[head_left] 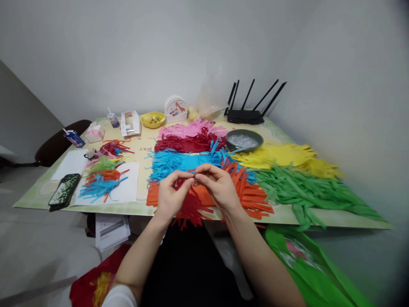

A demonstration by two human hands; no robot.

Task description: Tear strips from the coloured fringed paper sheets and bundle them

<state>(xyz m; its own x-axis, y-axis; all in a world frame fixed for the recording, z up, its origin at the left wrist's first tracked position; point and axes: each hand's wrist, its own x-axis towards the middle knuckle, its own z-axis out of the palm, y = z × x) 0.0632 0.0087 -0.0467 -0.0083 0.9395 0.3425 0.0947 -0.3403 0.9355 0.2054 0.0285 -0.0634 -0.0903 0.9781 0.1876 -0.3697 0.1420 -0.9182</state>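
My left hand [172, 194] and my right hand [219, 187] meet fingertip to fingertip over the near edge of the table. Both are closed in a pinch on the top of a dark red fringed tassel [191, 209], whose strips hang below the fingers. The exact pinched spot is small and partly hidden. Under and behind the hands lie fringed orange sheets [252, 194] and fringed light blue sheets [166, 164]. Farther back are dark red fringed sheets [188, 143] and pink fringed sheets [194, 128].
Yellow fringe [284, 155] and green fringe [297, 187] spread on the right, near a grey bowl [244, 140] and a black router [245, 116]. Finished-looking tassels [104, 183] lie on white paper at left, beside a phone [64, 189]. A yellow fruit dish [153, 120] stands behind.
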